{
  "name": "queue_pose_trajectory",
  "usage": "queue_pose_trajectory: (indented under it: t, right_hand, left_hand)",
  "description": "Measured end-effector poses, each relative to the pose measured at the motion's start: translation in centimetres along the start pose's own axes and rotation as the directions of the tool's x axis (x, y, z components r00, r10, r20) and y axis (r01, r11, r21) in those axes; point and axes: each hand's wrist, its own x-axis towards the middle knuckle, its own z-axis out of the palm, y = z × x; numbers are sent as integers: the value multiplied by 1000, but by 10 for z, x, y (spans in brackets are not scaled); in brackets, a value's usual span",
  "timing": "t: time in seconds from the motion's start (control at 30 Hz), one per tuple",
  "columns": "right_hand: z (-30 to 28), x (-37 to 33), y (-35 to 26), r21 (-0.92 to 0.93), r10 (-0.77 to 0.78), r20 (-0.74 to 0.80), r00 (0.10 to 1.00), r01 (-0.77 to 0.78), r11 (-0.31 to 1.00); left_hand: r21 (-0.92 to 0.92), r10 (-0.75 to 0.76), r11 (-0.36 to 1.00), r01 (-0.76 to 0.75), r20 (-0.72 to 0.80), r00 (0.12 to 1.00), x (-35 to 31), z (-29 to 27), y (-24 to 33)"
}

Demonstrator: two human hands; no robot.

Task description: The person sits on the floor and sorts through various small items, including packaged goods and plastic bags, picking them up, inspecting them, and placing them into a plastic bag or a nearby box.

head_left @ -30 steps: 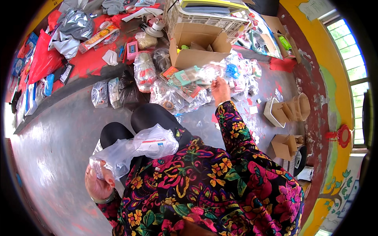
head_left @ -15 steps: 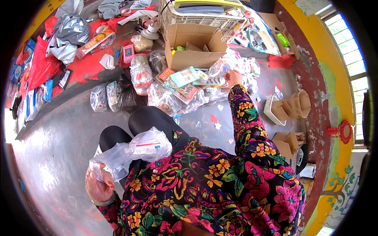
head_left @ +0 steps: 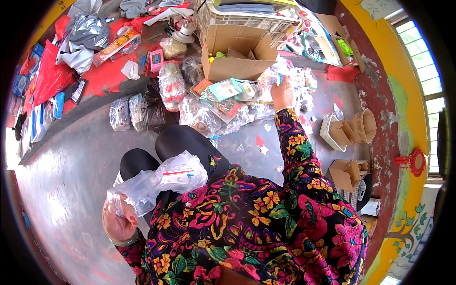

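My left hand [head_left: 118,218] is curled round the gathered end of a clear plastic bag [head_left: 137,192]. Inside the bag's far end, lying across my lap, a white box [head_left: 178,176] with a red stripe shows through. My right hand [head_left: 283,92] reaches out to a heap of clear plastic packets, its fingers bent down onto a clear plastic packet [head_left: 266,81] with something coloured in it. The fingertips are partly hidden by the plastic. Left of that hand lie a light-blue card pack [head_left: 224,90] and a red-and-white flat pack [head_left: 223,110].
Behind the heap stand an opened cardboard box [head_left: 235,66] and a cream plastic crate [head_left: 242,21]. A black plastic bag [head_left: 153,107] sits left. To the right are a white basket [head_left: 329,135] and a small carton [head_left: 344,175]. A ledge [head_left: 109,88] carries more packs.
My right hand has turned and shifted slightly at the heap, its fingers now deeper among the packets. My left hand and its bag stay nearly the same.
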Motion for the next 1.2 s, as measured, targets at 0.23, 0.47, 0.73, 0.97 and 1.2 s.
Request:
queue_pose_trajectory:
  t: [0.23,0.47,0.73,0.97,1.2]
  right_hand:
    - [9,-53,-62,-5,-661,172,730,672,740]
    - [44,-58,-78,-114,-686,333,647,749,652]
    - [4,-54,-94,482,-283,428,858,48,875]
    - [-49,-79,-108,707,-434,614,660,-704,-71]
    - [-54,-100,-116,727,-463,608,645,-687,-3]
  left_hand:
    - [-45,-15,999,13,-37,999,0,-2,-1]
    - [-117,-2,993,-12,-122,993,-10,3,4]
    - [-116,-2,993,-13,-126,992,-11,-1,2]
    - [-116,-4,993,-5,-73,997,-7,4,0]
    - [-95,6,995,-15,-96,995,-17,6,3]
